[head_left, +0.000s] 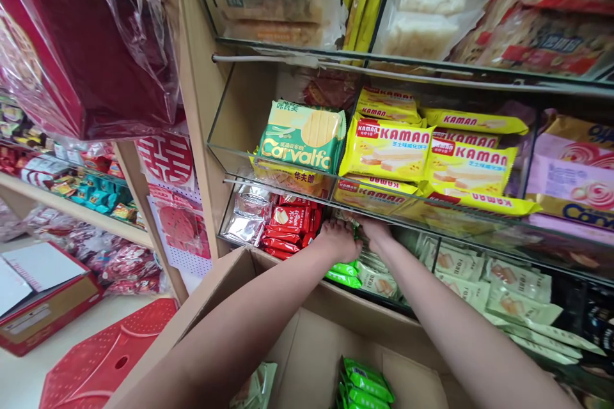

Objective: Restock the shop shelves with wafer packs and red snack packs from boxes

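Both my arms reach into the lower clear shelf bin. My left hand and my right hand sit side by side on a stack of small green snack packets inside it. The fingers of both hands curl down behind the packets and are mostly hidden. Red snack packets and silver ones lie just to the left of my left hand. Below my arms stands an open cardboard box with more green packets in it.
Above the hands a clear shelf holds a green Carvalfa wafer pack and yellow Kaman wafer packs. Pale green biscuit packs fill the bin to the right. Red boxes and a red plastic piece lie on the floor at left.
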Available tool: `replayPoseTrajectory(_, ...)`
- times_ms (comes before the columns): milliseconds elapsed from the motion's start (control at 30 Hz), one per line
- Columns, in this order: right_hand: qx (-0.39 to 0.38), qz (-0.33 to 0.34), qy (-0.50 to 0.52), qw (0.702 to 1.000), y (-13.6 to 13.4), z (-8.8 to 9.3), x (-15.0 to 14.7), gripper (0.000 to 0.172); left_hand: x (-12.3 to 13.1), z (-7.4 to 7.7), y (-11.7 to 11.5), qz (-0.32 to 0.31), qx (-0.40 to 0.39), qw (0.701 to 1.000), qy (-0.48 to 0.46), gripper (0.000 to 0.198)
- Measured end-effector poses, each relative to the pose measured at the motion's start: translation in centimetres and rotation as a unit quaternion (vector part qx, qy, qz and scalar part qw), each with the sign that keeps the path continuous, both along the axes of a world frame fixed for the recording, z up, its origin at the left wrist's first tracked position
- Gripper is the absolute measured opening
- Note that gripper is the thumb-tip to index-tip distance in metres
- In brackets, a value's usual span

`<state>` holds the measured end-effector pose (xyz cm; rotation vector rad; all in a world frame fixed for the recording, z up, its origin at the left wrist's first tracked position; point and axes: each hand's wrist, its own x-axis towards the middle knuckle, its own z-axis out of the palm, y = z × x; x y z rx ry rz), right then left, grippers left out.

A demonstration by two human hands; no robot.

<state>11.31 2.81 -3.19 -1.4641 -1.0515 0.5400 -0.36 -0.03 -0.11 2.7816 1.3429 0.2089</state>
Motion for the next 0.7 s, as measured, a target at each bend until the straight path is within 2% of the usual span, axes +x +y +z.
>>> replayPoseTrajectory(167,-0.030,-0.036,-0.084,0.995,0.8,-0.7,1.2,0.018,0.1,0.0,0.0,0.000,0.011,1.000,-0.009,0.054)
replayPoseTrajectory(300,-0.037,-0.026,-0.171,0.984,0.8,-0.3,2.0,0.016,0.1,0.0,-0.1,0.004,0.020,1.000,-0.017,0.052)
replayPoseTrajectory(467,-0.082,-0.001,-0.265,0.961,0.5,-0.1,2.2,0.012,0.1,-0.1,-0.2,0.004,0.026,0.999,-0.024,0.052)
replayPoseTrajectory(700,-0.143,0.003,-0.319,0.937,-0.1,-1.0,2.5,0.015,0.2,0.0,0.1,-0.002,0.013,1.000,-0.014,0.054)
